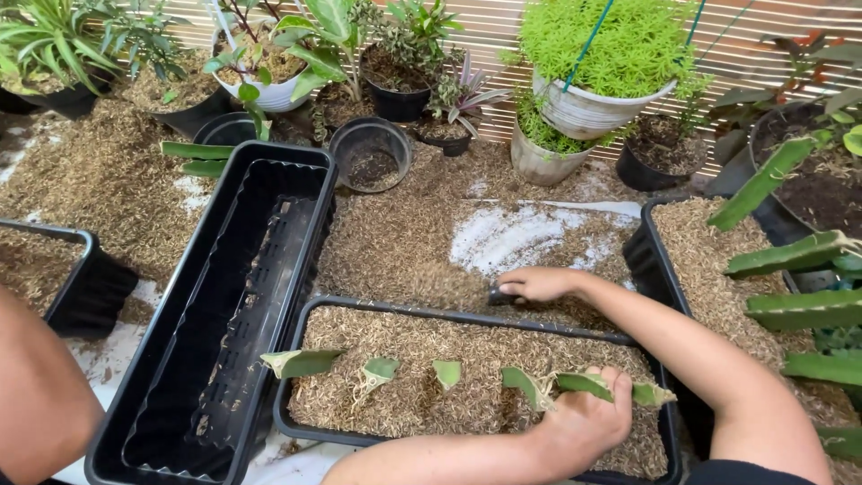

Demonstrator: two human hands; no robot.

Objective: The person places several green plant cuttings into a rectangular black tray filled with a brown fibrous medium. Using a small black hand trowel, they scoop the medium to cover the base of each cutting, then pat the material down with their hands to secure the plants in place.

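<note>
A black rectangular planter point(296, 359) filled with brown husk lies in front of me. Several green cactus cuttings stand in a row in the husk, among them one point(301, 362) at the left and one point(446, 373) in the middle. My left hand point(584, 418) is closed around a cutting point(575, 383) near the right end of the row. My right hand point(539, 283) reaches over the planter's far rim and grips a small dark object point(495, 293), pressed against loose husk on the ground.
An empty long black planter point(193, 296) lies to the left. A husk-filled planter point(646, 260) and green cactus stems point(790, 256) are at the right. Potted plants point(593, 108) and an empty black pot point(370, 154) line the back. Husk covers the ground.
</note>
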